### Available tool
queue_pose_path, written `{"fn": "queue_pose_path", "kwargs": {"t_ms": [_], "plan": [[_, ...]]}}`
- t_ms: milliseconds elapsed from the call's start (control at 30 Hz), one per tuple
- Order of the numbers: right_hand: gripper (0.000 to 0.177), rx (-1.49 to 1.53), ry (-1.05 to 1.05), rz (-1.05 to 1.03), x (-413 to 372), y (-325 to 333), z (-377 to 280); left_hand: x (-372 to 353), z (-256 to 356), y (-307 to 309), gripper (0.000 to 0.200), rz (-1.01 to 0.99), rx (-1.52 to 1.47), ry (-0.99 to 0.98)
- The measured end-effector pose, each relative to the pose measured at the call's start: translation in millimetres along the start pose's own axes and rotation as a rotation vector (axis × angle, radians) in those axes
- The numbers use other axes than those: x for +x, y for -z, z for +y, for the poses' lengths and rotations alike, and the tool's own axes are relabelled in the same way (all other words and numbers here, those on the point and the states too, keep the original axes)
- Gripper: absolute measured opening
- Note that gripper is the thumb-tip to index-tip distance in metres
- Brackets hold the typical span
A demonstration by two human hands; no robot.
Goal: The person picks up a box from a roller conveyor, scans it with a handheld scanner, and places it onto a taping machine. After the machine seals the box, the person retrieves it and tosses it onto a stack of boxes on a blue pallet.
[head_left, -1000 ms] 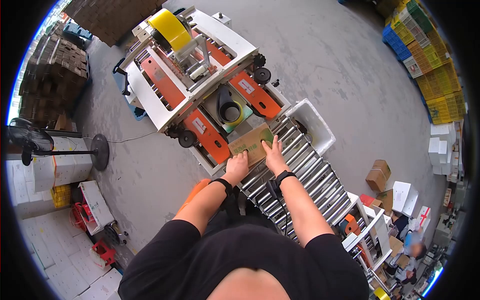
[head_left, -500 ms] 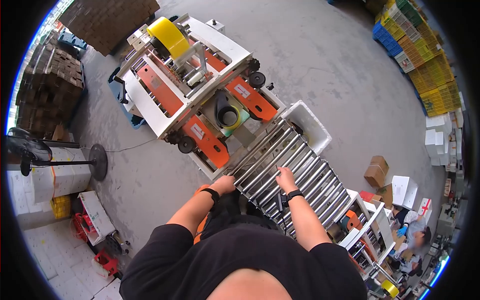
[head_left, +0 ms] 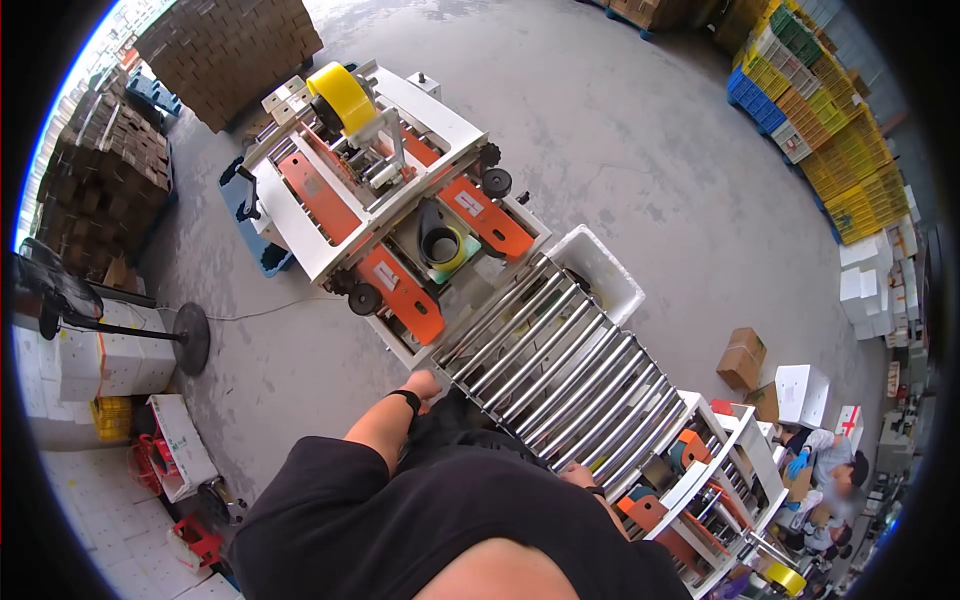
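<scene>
At near edge of roller conveyor: left hand against frame, grip cannot tell; right hand mostly hidden, state unreadable

A grey concrete floor is bordered by stacked brown cardboard cartons, yellow, green and blue plastic crates and a black pedestal fan.

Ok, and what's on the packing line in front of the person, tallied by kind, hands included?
carton sealing machine: 1
tape rolls on it: 2
roller conveyor: 1
white foam box: 1
hands: 2 (left hand, right hand)
Total: 7
</scene>
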State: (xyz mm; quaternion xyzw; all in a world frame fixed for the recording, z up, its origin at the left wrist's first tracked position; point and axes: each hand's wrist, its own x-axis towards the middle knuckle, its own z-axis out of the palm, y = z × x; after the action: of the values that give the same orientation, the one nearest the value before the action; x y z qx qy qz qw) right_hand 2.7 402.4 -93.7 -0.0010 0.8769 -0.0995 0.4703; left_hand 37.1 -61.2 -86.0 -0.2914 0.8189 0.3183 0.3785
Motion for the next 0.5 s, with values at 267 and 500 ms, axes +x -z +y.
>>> {"fn": "queue_pose_path", "kwargs": {"t_ms": [267, 500], "plan": [[0.041, 0.145, 0.257, 0.312, 43.7, 56.5, -59.3, 11.8, 58.7, 9.8, 0.037, 0.108, 0.097, -0.244], [0.044, 0.131, 0.225, 0.146, 36.6, 72.7, -89.1, 10.8, 51.4, 3.6, 0.034, 0.073, 0.157, -0.212]]}}
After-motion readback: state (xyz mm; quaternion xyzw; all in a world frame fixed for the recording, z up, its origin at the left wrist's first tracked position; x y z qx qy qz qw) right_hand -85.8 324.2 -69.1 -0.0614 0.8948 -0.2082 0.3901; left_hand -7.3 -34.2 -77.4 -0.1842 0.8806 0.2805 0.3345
